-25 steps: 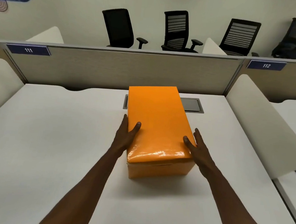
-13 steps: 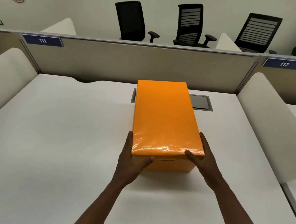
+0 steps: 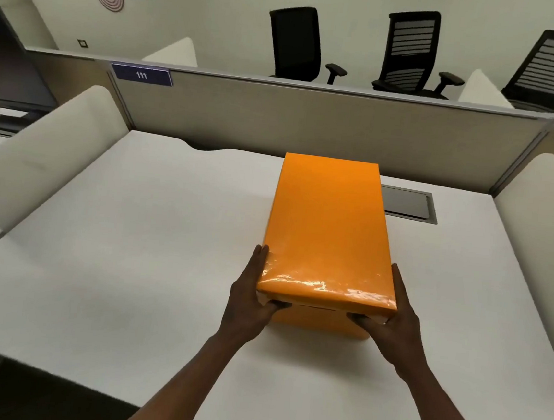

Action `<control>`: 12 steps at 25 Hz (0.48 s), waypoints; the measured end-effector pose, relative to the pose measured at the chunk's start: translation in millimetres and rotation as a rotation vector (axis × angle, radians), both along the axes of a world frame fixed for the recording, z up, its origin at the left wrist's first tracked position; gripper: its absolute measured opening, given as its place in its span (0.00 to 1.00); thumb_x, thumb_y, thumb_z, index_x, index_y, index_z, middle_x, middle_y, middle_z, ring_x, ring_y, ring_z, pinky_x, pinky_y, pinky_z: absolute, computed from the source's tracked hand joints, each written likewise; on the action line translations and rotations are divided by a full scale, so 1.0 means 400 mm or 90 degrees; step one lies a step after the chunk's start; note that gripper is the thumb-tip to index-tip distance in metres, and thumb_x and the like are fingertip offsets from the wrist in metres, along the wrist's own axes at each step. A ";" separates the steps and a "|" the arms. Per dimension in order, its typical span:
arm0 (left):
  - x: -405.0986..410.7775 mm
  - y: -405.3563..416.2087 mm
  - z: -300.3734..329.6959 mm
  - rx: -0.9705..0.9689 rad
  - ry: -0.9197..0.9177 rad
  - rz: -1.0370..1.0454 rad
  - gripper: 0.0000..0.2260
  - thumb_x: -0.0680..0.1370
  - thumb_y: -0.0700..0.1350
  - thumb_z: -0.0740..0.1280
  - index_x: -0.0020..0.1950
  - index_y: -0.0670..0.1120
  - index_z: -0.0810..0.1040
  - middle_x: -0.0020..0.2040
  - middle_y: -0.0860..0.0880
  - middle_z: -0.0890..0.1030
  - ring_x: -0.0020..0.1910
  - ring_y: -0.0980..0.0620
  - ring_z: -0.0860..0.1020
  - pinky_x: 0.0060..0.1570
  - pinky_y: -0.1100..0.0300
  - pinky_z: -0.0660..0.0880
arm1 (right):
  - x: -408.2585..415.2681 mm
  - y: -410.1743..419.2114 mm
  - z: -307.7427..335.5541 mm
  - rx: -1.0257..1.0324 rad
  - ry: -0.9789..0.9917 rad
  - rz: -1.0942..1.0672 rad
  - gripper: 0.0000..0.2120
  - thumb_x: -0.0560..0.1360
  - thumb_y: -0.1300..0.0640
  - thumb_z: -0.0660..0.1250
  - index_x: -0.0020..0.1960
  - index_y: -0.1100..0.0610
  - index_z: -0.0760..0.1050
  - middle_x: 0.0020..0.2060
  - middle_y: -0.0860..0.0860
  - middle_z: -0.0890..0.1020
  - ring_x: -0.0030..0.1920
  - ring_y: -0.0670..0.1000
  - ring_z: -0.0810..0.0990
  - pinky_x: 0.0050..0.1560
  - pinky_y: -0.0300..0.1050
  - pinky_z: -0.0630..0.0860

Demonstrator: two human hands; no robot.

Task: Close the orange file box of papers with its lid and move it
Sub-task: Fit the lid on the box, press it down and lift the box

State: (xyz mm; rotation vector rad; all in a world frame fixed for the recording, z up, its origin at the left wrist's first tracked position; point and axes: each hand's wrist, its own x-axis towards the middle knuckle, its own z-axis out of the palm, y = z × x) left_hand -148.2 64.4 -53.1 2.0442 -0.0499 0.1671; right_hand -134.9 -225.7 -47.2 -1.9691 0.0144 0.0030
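Observation:
The orange file box (image 3: 322, 324) stands on the white desk (image 3: 130, 246) with its glossy orange lid (image 3: 329, 228) seated on top, so the papers are hidden. My left hand (image 3: 248, 300) grips the box's near left corner, fingers along the side and thumb on the front face. My right hand (image 3: 394, 317) holds the near right corner the same way, thumb under the lid's front edge.
A grey cable hatch (image 3: 408, 204) lies in the desk just right of the box. Beige partitions (image 3: 277, 122) wall the back, white curved dividers (image 3: 47, 157) flank both sides. A dark monitor (image 3: 8, 69) stands far left. Black office chairs (image 3: 298, 46) are beyond.
My hands slid from the lid's sides down to the box's near corners and now grip it. The view has shifted, so the box sits more to the right.

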 end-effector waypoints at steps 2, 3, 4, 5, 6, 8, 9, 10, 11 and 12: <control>-0.014 0.030 0.008 -0.014 -0.002 0.013 0.51 0.69 0.50 0.81 0.82 0.57 0.52 0.79 0.53 0.65 0.73 0.52 0.70 0.63 0.74 0.70 | -0.010 0.033 0.004 0.009 -0.021 0.003 0.55 0.62 0.48 0.82 0.77 0.34 0.51 0.65 0.42 0.74 0.61 0.48 0.75 0.59 0.49 0.75; -0.017 0.053 0.011 -0.018 0.002 0.021 0.51 0.69 0.50 0.81 0.83 0.56 0.52 0.78 0.56 0.65 0.72 0.54 0.71 0.60 0.77 0.70 | -0.010 0.056 0.010 0.015 -0.021 0.009 0.54 0.62 0.49 0.81 0.77 0.33 0.51 0.65 0.42 0.73 0.61 0.48 0.74 0.59 0.48 0.74; -0.018 0.081 0.015 -0.025 0.004 0.025 0.51 0.69 0.49 0.81 0.83 0.55 0.52 0.76 0.60 0.66 0.69 0.58 0.71 0.58 0.79 0.70 | -0.007 0.084 0.016 0.019 -0.019 0.011 0.54 0.63 0.49 0.81 0.76 0.33 0.50 0.65 0.42 0.73 0.61 0.48 0.74 0.59 0.48 0.74; -0.018 0.110 0.021 -0.032 0.001 0.028 0.51 0.69 0.50 0.81 0.83 0.55 0.52 0.74 0.64 0.65 0.68 0.62 0.71 0.57 0.80 0.70 | -0.004 0.111 0.020 0.022 -0.019 0.011 0.54 0.63 0.49 0.81 0.76 0.33 0.50 0.65 0.42 0.72 0.61 0.48 0.74 0.59 0.48 0.74; -0.017 0.141 0.026 -0.034 -0.005 0.032 0.51 0.69 0.50 0.81 0.83 0.55 0.52 0.73 0.66 0.65 0.68 0.66 0.71 0.56 0.80 0.70 | -0.001 0.140 0.024 0.025 -0.021 0.011 0.53 0.63 0.48 0.80 0.76 0.33 0.50 0.65 0.42 0.72 0.60 0.48 0.73 0.59 0.49 0.74; -0.002 0.223 0.038 -0.026 -0.014 0.043 0.50 0.69 0.50 0.81 0.83 0.56 0.53 0.73 0.64 0.66 0.67 0.64 0.72 0.55 0.80 0.71 | 0.022 0.220 0.034 0.023 -0.033 0.018 0.53 0.64 0.48 0.80 0.78 0.36 0.50 0.67 0.45 0.73 0.60 0.49 0.73 0.60 0.53 0.75; 0.011 0.268 0.041 -0.024 -0.016 0.047 0.50 0.69 0.49 0.81 0.83 0.56 0.53 0.74 0.60 0.67 0.67 0.61 0.72 0.54 0.79 0.72 | 0.037 0.264 0.038 0.019 -0.039 0.024 0.53 0.64 0.48 0.80 0.79 0.38 0.50 0.67 0.46 0.73 0.60 0.49 0.73 0.60 0.54 0.75; 0.023 0.316 0.046 -0.024 -0.017 0.052 0.50 0.69 0.48 0.81 0.83 0.56 0.54 0.74 0.58 0.67 0.67 0.58 0.73 0.54 0.79 0.72 | 0.052 0.311 0.042 0.019 -0.044 0.033 0.54 0.64 0.47 0.79 0.80 0.40 0.50 0.66 0.46 0.73 0.60 0.49 0.73 0.60 0.53 0.75; 0.034 0.369 0.052 -0.023 -0.017 0.060 0.50 0.69 0.48 0.81 0.83 0.56 0.54 0.75 0.57 0.67 0.68 0.55 0.73 0.54 0.79 0.72 | 0.066 0.364 0.047 0.022 -0.048 0.041 0.54 0.64 0.47 0.79 0.80 0.40 0.49 0.65 0.45 0.73 0.60 0.49 0.74 0.60 0.52 0.75; 0.045 0.428 0.057 -0.019 -0.019 0.065 0.50 0.69 0.49 0.81 0.83 0.56 0.54 0.75 0.56 0.67 0.68 0.54 0.72 0.54 0.80 0.72 | 0.080 0.421 0.050 0.028 -0.055 0.047 0.54 0.64 0.46 0.78 0.79 0.39 0.49 0.65 0.44 0.73 0.59 0.48 0.74 0.59 0.51 0.75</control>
